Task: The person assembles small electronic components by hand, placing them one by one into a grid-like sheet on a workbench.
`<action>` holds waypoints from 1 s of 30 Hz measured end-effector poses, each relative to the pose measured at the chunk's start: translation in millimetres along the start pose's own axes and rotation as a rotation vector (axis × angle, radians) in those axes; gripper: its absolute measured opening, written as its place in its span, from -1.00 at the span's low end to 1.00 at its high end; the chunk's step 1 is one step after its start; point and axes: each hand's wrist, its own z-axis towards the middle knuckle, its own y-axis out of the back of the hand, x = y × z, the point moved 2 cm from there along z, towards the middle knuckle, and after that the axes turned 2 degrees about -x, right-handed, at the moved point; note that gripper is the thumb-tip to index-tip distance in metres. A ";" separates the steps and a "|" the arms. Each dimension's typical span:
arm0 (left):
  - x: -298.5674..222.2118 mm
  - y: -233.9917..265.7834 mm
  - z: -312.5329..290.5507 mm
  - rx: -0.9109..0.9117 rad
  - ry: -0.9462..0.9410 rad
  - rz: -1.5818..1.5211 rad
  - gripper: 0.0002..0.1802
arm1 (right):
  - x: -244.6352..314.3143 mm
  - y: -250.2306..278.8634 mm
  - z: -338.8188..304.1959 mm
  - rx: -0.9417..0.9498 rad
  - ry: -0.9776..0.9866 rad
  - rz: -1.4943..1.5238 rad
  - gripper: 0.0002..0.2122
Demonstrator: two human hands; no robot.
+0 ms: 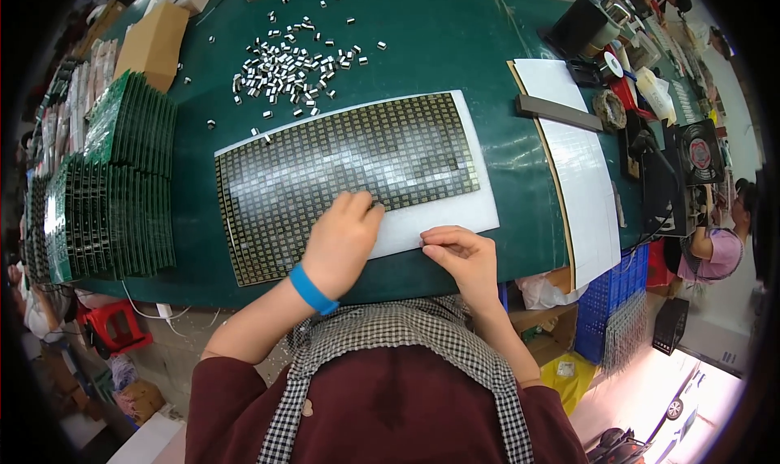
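A sheet of small dark square pieces [349, 147] in close rows lies on a white foam pad [435, 220] in front of me. My left hand [345, 232], with a blue band [313, 289] round its wrist, is bent over the sheet's near edge. Its fingers are curled down at the border of the squares, and their tips are partly hidden. Over the pad's near edge, my right hand [463, 257] pinches thumb and forefinger together; what sits between them is too small to make out. Beyond the sheet, many small silver metal parts [284, 70] lie in a loose heap.
Stacked green circuit boards [114, 212] stand at the left, beside a brown cardboard piece [154, 45]. On the right lie a white board [581, 196] and a grey bar [561, 112]. Farther right are a black fan [699, 151] and a blue crate [605, 301].
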 end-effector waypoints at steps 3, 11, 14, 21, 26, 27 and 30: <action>-22.1 -18.3 -6.1 0.001 -0.069 0.302 -0.78 | 0.4 0.6 1.0 -0.001 0.002 0.007 -0.88; -22.2 -1.0 1.0 0.046 -0.162 0.306 -0.69 | 1.8 1.0 -5.0 -0.084 -0.024 0.000 -0.68; -3.1 12.3 1.3 -0.066 0.246 -0.582 -0.64 | 5.1 -5.7 -8.3 -0.124 0.218 -0.233 -0.65; -6.0 -8.3 -8.6 0.183 0.670 -1.683 -0.57 | 13.5 -19.8 -12.1 -0.050 0.603 -0.491 -0.57; -7.8 -10.5 -10.7 0.221 0.711 -1.709 -0.59 | 16.0 -19.3 -14.7 -0.050 0.647 -0.557 -0.56; -8.4 -11.1 -10.8 0.228 0.719 -1.722 -0.61 | 15.7 -19.2 -14.8 -0.034 0.639 -0.549 -0.56; -9.0 -11.8 -11.7 0.237 0.737 -1.754 -0.62 | 16.4 -20.7 -14.1 -0.030 0.655 -0.543 -0.56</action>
